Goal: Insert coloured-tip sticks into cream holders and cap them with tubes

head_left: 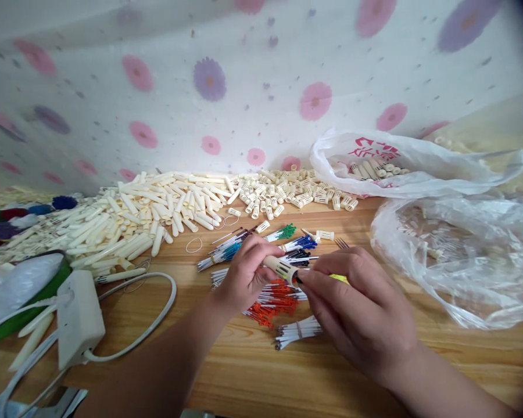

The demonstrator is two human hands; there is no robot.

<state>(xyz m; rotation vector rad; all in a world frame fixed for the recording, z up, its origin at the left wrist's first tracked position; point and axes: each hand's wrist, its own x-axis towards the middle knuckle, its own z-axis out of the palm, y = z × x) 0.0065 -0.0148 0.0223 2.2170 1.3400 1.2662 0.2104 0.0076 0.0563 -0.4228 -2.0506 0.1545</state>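
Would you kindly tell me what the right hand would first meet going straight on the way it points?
Probably the cream tube in the left hand; it lies directly ahead of the right hand, though depth and contact are unclear.

Decent soft light, source unseen. Right of power strip (79, 319): left forearm (159, 354) shaded. Beyond strip: cream tube pile (157, 206) nearly washed out. Far right of it: clear plastic bag (462, 261) glares. Flowered curtain (261, 81) beyond strip: stretched, soft, corner blacked out far right.
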